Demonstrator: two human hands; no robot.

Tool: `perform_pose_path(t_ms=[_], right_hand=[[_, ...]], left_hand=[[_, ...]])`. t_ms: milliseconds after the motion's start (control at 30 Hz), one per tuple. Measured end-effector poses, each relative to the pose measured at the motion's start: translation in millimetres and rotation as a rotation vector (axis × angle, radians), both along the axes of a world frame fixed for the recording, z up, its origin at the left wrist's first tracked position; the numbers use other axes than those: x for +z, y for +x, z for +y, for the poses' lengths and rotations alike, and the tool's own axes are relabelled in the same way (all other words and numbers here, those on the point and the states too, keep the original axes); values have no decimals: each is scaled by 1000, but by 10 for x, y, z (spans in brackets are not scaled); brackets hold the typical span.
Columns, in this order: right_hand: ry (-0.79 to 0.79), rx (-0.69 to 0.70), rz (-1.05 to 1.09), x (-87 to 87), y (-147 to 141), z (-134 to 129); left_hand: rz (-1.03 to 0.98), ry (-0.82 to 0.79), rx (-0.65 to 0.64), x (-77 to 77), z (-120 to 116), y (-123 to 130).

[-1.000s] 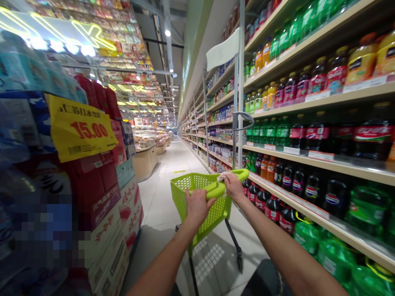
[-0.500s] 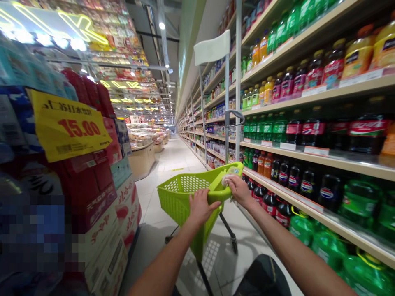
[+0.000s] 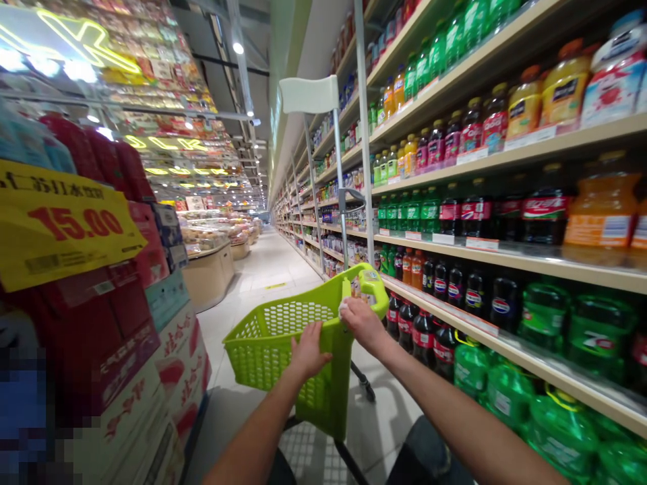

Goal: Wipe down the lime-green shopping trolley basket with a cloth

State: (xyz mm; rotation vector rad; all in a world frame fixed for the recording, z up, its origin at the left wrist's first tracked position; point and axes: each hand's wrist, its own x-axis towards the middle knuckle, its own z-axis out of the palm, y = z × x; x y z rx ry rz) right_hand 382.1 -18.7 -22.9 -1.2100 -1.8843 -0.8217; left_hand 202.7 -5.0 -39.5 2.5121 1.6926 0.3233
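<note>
A lime-green shopping cart with a perforated basket stands in front of me, turned at an angle. My left hand rests against the basket's side below its rim, fingers spread and thumb out. At the corner where the handle meets the basket is my right hand, its fingers closed on a crumpled white wipe pressed to the green plastic. Most of the wipe is hidden by the fingers. The cart's curved handle shows just beyond that hand, with a printed panel beside it.
Shelves of bottled drinks run along the right, close to the cart. Stacked drink cartons with a yellow price sign crowd the left. A tall metal frame with a white top panel stands behind the cart. The tiled aisle stretches ahead.
My right hand has slid with the wipe from the handle bar to its near corner. My left hand has left the handle end for the basket's side. The cart has turned, showing more side.
</note>
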Motion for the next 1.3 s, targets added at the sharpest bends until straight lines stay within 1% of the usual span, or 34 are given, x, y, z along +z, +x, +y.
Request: perform_pose_path(t_ms=[100,167,200,267,333,400,467,533,600,667,700,767,800,867,933,967,1067,1100,1133,1200,1300], right_hand=[[53,-76,85,20,112,11],[81,-149,150,-22,75,19],[92,-171,147,-60,13,28],[108,-170,73,-139,-139,49],[117,-128,-34,-170,-209,59],[109,-114,-82,-138,-139,56],[108,-157,-47,-91,-17,53],[124,-198,1,-110,16,68],[138,-158,-17,-211,-80,105],[131,-52,-80,-329,-201,147],[116,3,-105,-367,-223,161],[73,71,-112,-377,-147,162],[54,69,-88,-355,-64,151],[35,15,-7,-312,97,126],[25,-17,56,-339,129,115],[15,2,60,-388,82,117],[-15,131,-10,-567,-145,145],[-24,165,-34,-594,-178,151],[-33,182,-46,-592,-162,153],[-44,156,-12,-509,4,142],[-26,15,140,-364,307,122]], left_hand=[[15,-28,12,27,-31,-29],[17,-64,24,46,-41,-41],[18,-79,27,54,-46,-43],[20,-95,25,67,-57,-45],[12,-102,23,72,-65,-46],[-5,-107,25,68,-63,-39],[-19,-102,35,56,-49,-15],[-24,-90,46,36,-27,23],[-30,-75,39,12,-2,53],[-40,-61,0,-11,22,53],[-43,-54,-18,-21,33,39],[-40,-51,-13,-36,54,-10],[-37,-58,3,-43,63,-38],[-24,-74,37,-62,77,-84],[-2,-76,40,-87,83,-99],[13,-72,31,-102,85,-94],[40,-57,-21,-142,90,-70],[42,-55,-31,-152,93,-69],[44,-58,-27,-160,95,-73],[52,-71,8,-170,97,-94],[84,-84,39,-182,86,-118]])
